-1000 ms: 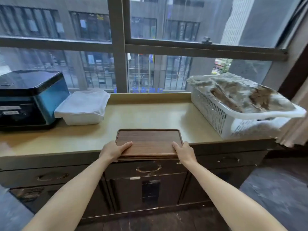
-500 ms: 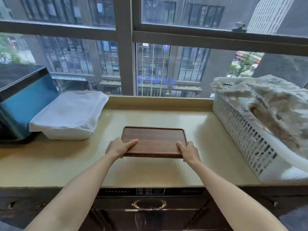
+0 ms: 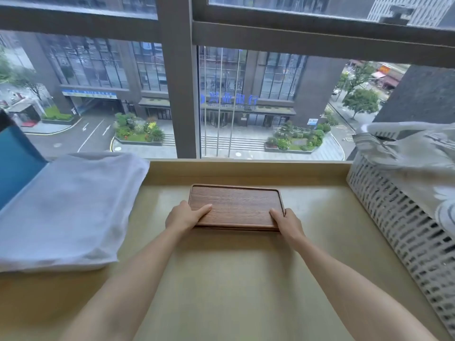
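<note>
A dark wooden tray (image 3: 236, 204) lies flat on the beige counter (image 3: 221, 279), close to the window ledge. My left hand (image 3: 183, 216) grips its near left corner, thumb on top of the rim. My right hand (image 3: 286, 221) grips the near right corner the same way. The fingers of both hands are hidden under the tray's edges. Nothing lies on the tray.
A folded white towel (image 3: 66, 210) lies over a white box on the left, beside a blue appliance (image 3: 14, 166). A white slotted laundry basket (image 3: 403, 225) with pale cloth (image 3: 418, 153) stands on the right. A large window (image 3: 221, 94) rises behind the counter.
Both hands have slid the tray from the counter's front edge toward the window. The camera has come closer over the counter, and the drawers below have dropped out of view.
</note>
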`<state>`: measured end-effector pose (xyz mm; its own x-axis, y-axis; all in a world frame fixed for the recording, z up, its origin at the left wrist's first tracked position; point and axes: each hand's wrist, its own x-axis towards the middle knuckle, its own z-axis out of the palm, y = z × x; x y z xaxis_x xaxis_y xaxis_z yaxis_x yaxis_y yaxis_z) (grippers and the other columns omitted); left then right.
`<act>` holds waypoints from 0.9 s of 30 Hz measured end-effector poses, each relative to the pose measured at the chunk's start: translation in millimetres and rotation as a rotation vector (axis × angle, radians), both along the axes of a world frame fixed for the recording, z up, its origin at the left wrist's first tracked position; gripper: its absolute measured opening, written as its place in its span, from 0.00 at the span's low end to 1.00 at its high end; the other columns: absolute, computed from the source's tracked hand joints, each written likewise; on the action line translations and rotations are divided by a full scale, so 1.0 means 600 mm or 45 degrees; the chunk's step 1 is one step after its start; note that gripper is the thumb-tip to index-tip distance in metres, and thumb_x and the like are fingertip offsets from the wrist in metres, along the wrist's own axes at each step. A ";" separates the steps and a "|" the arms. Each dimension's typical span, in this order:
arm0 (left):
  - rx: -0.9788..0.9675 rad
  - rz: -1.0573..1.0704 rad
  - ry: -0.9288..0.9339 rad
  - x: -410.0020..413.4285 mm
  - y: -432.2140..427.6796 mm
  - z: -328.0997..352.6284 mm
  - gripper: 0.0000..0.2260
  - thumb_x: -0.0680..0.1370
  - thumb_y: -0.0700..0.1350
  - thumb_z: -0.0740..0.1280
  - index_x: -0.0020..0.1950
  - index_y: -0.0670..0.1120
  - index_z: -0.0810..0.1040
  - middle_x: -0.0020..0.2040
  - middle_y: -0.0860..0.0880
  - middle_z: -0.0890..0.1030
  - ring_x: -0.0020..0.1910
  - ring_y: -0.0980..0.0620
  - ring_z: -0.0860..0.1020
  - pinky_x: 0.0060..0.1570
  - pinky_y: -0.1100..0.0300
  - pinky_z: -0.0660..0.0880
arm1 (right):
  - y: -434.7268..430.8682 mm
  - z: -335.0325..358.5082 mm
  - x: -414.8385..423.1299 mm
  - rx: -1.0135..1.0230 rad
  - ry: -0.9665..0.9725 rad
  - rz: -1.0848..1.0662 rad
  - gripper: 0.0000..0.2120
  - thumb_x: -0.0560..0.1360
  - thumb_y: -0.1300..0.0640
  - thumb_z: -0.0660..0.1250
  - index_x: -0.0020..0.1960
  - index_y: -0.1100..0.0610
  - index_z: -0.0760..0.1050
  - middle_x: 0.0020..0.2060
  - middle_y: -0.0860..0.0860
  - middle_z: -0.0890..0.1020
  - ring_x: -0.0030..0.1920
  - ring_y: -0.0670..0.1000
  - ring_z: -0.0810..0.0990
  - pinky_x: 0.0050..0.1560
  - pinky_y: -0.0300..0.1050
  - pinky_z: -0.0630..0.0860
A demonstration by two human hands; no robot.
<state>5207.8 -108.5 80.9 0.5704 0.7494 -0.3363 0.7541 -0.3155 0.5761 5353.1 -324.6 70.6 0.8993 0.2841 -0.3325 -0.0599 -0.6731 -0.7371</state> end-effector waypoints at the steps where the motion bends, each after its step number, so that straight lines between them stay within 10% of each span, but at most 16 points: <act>1: -0.011 0.001 0.002 0.014 0.006 -0.003 0.33 0.69 0.67 0.65 0.59 0.41 0.73 0.58 0.44 0.79 0.57 0.43 0.77 0.52 0.54 0.74 | 0.006 -0.001 0.012 0.004 0.000 -0.001 0.15 0.77 0.47 0.60 0.48 0.60 0.67 0.48 0.56 0.74 0.46 0.55 0.72 0.45 0.45 0.67; 19: 0.000 0.024 0.124 0.133 0.051 -0.016 0.29 0.70 0.69 0.62 0.48 0.41 0.73 0.53 0.43 0.81 0.51 0.42 0.80 0.43 0.56 0.71 | 0.062 -0.008 0.139 -0.054 0.010 -0.001 0.21 0.76 0.46 0.61 0.56 0.64 0.73 0.56 0.60 0.79 0.52 0.59 0.76 0.47 0.46 0.68; 27: 0.093 -0.053 0.247 0.145 0.060 -0.012 0.35 0.71 0.69 0.59 0.62 0.41 0.72 0.61 0.43 0.79 0.60 0.43 0.76 0.52 0.55 0.73 | 0.071 -0.003 0.151 -0.260 -0.078 0.033 0.23 0.76 0.44 0.60 0.55 0.64 0.75 0.54 0.59 0.80 0.54 0.60 0.77 0.45 0.46 0.68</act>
